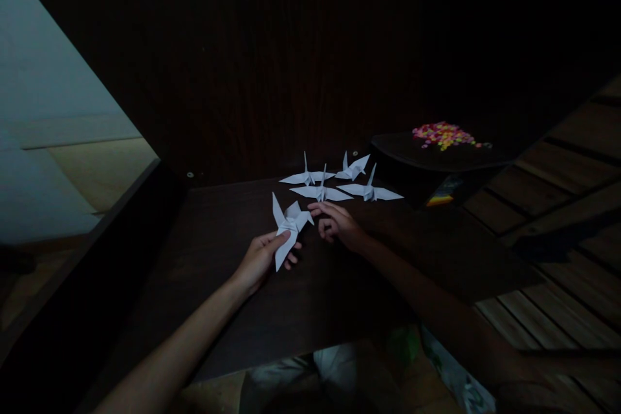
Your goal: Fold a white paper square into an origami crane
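One hand, the left hand (262, 259), grasps a folded white paper crane (292, 223) above a dark-brown wooden tabletop (218, 330); the right hand (337, 223), fingers bent, is at the crane's pointed head, grip indeterminable. Beyond stand four similar cranes (323, 193); farther right, small multicoloured pieces (444, 134) lie heaped on a dark round-edged shelf (400, 143).

No writing or numbers — none legible.

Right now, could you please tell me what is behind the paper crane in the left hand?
Beyond the held paper crane, four white folded cranes stand on the dark desk. The paper crane covers part of the left hand and the desk directly behind it.
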A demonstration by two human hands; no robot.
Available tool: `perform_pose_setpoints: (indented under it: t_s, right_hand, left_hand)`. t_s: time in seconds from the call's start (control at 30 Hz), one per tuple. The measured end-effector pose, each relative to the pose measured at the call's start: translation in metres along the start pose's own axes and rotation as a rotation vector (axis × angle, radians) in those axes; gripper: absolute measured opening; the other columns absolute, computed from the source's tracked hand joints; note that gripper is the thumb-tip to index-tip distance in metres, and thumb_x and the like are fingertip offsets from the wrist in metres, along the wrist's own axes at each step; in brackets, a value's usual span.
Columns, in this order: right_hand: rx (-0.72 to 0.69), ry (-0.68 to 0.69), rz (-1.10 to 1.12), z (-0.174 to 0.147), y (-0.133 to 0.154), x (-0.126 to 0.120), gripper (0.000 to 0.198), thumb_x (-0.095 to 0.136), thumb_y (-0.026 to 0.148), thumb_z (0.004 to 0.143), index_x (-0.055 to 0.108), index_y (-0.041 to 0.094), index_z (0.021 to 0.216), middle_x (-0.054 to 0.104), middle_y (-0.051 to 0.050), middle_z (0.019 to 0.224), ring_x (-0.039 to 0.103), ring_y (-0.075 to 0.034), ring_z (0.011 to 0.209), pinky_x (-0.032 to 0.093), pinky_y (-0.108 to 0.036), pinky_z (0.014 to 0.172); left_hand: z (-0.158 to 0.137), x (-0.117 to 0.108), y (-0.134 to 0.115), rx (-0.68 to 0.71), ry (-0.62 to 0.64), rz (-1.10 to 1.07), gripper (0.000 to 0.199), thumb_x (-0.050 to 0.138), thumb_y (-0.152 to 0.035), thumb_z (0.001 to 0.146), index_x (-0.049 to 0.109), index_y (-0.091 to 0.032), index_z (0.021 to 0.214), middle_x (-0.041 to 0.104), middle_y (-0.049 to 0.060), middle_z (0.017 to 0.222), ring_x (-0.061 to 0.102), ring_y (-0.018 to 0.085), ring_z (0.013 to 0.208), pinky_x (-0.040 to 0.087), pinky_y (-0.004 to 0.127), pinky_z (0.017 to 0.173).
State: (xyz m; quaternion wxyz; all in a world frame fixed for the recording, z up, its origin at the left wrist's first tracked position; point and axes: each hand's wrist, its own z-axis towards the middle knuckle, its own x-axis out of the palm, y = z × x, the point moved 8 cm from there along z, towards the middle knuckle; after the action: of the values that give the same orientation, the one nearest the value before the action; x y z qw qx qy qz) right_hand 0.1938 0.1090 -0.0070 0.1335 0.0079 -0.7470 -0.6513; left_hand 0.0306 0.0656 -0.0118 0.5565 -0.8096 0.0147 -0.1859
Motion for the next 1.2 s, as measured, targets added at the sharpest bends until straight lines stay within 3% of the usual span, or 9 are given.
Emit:
perform_pose_setpoints:
  t_s: [0.2, 0.33, 0.6, 0.93, 1.2]
  right_hand:
    - [-0.176, 0.026, -0.274, -0.007, 0.008, 0.01, 0.034, 0.074, 0.036, 0.068, 0.063, 0.017, 0.094, 0.059, 0.002, 0.075, 0.047, -0.005, 0.045, 0.031, -0.018, 0.038]
    - [-0.352, 0.003, -0.406, -0.01, 0.015, 0.015, 0.021, 0.07, 0.035, 0.073, 0.063, 0.016, 0.08, 0.058, 0.0, 0.079, 0.048, -0.006, 0.049, 0.033, -0.02, 0.042]
    - [-0.672, -0.08, -0.699, -0.027, 0.034, 0.021, 0.012, 0.063, 0.026, 0.083, 0.068, 0.016, 0.081, 0.057, -0.001, 0.071, 0.044, -0.008, 0.053, 0.034, -0.022, 0.048]
    - [-0.733, -0.206, -0.692, -0.031, 0.042, 0.016, 0.01, 0.064, 0.023, 0.081, 0.067, 0.015, 0.077, 0.055, 0.0, 0.064, 0.043, -0.009, 0.05, 0.034, -0.023, 0.047]
    - [-0.713, -0.323, -0.654, -0.031, 0.042, 0.004, 0.009, 0.064, 0.023, 0.078, 0.066, 0.016, 0.074, 0.053, 0.002, 0.063, 0.041, -0.008, 0.048, 0.033, -0.023, 0.047]
  left_hand:
    - [0.002, -0.001, 0.002, -0.014, -0.014, -0.017, 0.018, 0.063, -0.022, 0.085, 0.068, -0.006, 0.09, 0.073, 0.014, 0.086, 0.062, 0.012, 0.051, 0.049, 0.02, 0.044]
    - [0.003, -0.001, 0.008, -0.068, 0.003, -0.002, 0.02, 0.061, -0.023, 0.086, 0.068, -0.005, 0.087, 0.073, 0.014, 0.081, 0.063, 0.013, 0.052, 0.049, 0.021, 0.044]
    - [0.003, -0.002, 0.017, -0.194, 0.05, -0.042, 0.011, 0.065, -0.016, 0.083, 0.068, -0.006, 0.088, 0.074, 0.013, 0.081, 0.066, 0.013, 0.055, 0.053, 0.02, 0.049]
    - [0.003, 0.0, 0.019, -0.169, 0.136, -0.021, 0.049, 0.085, -0.005, 0.059, 0.066, -0.008, 0.104, 0.074, 0.012, 0.088, 0.071, 0.015, 0.073, 0.056, 0.022, 0.07]
    - [-0.001, 0.008, 0.02, -0.195, 0.206, 0.009, 0.042, 0.086, -0.018, 0.062, 0.066, -0.008, 0.097, 0.074, 0.013, 0.088, 0.071, 0.018, 0.072, 0.057, 0.026, 0.069]
